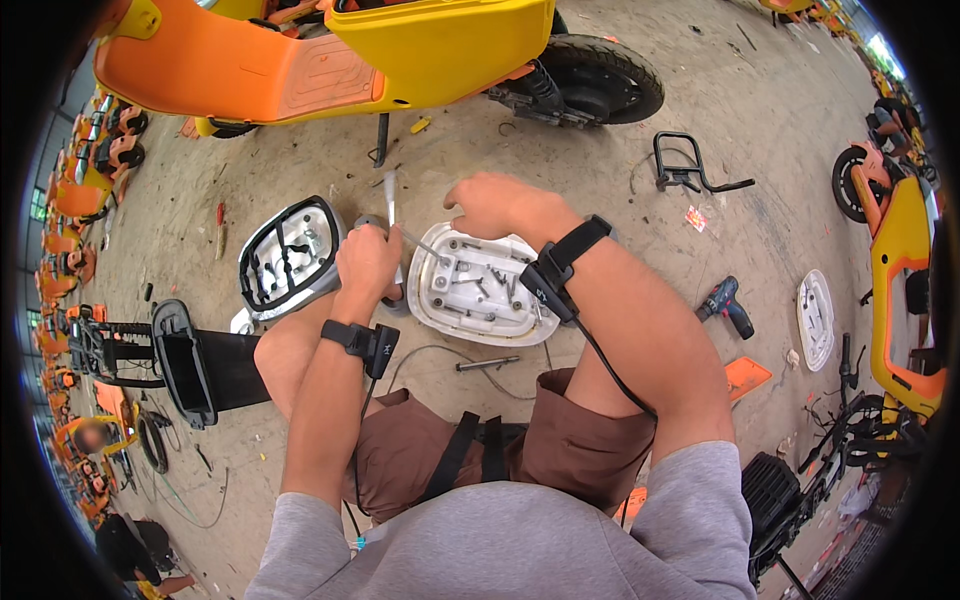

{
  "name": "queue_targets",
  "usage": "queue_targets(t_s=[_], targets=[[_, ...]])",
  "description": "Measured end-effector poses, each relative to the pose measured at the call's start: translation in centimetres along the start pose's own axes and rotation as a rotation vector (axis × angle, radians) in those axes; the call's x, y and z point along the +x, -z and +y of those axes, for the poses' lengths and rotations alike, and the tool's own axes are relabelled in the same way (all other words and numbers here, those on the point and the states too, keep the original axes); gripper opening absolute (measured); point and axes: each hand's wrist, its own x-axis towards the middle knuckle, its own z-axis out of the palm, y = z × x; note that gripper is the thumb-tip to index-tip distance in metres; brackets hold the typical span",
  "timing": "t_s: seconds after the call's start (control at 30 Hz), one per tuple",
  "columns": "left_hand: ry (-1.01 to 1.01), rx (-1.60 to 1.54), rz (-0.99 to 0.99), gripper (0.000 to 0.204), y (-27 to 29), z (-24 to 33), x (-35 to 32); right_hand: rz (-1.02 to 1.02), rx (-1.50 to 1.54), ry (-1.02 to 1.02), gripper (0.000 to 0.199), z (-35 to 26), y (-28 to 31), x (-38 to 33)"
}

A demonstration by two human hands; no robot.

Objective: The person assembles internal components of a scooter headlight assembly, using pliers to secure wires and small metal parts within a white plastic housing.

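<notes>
Crouched over the floor, the person's left hand (368, 262) is closed around a screwdriver (392, 205) held upright beside the white cover shell (470, 290), which lies inside-up as a screw tray, while the right hand (492, 203) pinches loosely above it, contents unclear.

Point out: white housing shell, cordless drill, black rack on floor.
white housing shell (470, 300): head view, inner face.
cordless drill (726, 303): head view, body.
black rack (680, 168): head view, frame bar.
</notes>
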Motion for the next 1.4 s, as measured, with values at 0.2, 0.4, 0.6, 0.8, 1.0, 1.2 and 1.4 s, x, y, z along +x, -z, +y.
queue_targets(t_s=[0.2, 0.4, 0.6, 0.8, 1.0, 1.2, 1.4], targets=[[-0.016, -0.178, 0.034, 0.042, -1.4, -0.8, 0.8, -0.052, -0.007, -0.02, 0.041, -0.1, -0.1, -0.1], [-0.043, -0.248, 0.105, 0.042, -0.6, 0.3, 0.1, -0.06, 0.011, -0.036, 0.042, -0.3, 0.1, -0.4], [-0.195, -0.346, -0.008, 0.037, -1.2, -0.1, 0.3, -0.058, 0.007, -0.037, 0.043, 0.1, -0.4, 0.1], [-0.395, -0.344, 0.042, 0.027, -2.0, -0.4, 0.2, -0.065, 0.018, -0.029, 0.043, 0.1, -0.4, 0.0], [-0.46, 0.024, 0.264, 0.022, -0.8, 1.4, -0.5, -0.063, 0.019, -0.054, 0.042, 0.4, -0.2, -0.6], [-0.209, -0.186, 0.084, 0.029, -1.2, 0.3, 0.7, -0.063, 0.016, -0.055, 0.042, 0.4, -0.2, -0.6], [-0.064, -0.374, 0.074, 0.034, -1.3, 1.3, 0.4, -0.051, 0.051, -0.073, 0.043, 1.0, -0.4, -0.6]])
